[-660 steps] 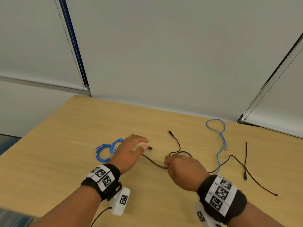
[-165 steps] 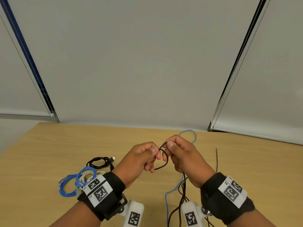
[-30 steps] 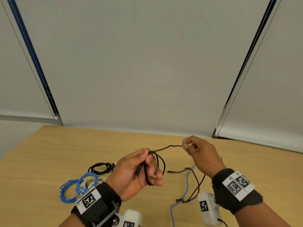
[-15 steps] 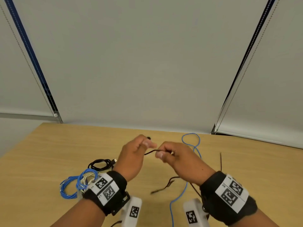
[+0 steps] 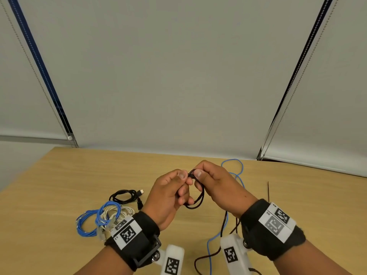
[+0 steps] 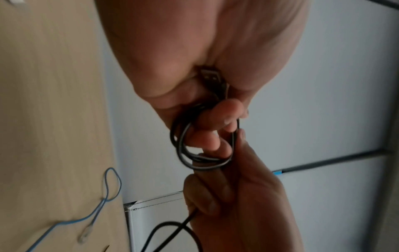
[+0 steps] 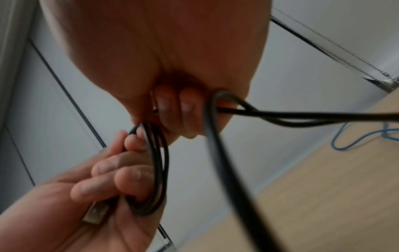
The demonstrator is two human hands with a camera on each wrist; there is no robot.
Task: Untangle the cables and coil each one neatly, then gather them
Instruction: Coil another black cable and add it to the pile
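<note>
A black USB cable (image 5: 196, 197) hangs in small loops between my hands above the wooden table (image 5: 59, 179). My left hand (image 5: 170, 193) grips the loops (image 6: 185, 150), with the USB plug (image 6: 210, 77) tucked in its palm. My right hand (image 5: 214, 185) pinches the top of the coil (image 7: 157, 170), and the cable's free tail (image 7: 280, 117) runs out of its fist down to the table. A loose blue cable (image 5: 236, 175) lies on the table beyond and under my right hand.
At the left of the table lie a coiled black cable (image 5: 125, 195), a coiled blue cable (image 5: 89, 223) and a coiled white cable (image 5: 117, 213). Another thin black cable (image 5: 268, 191) lies at the right. Window blinds (image 5: 178, 76) stand behind the table's far edge.
My hands have come together from a stretched-out cable, and another loop now sits on the coil in my left hand. The free tail has grown shorter.
</note>
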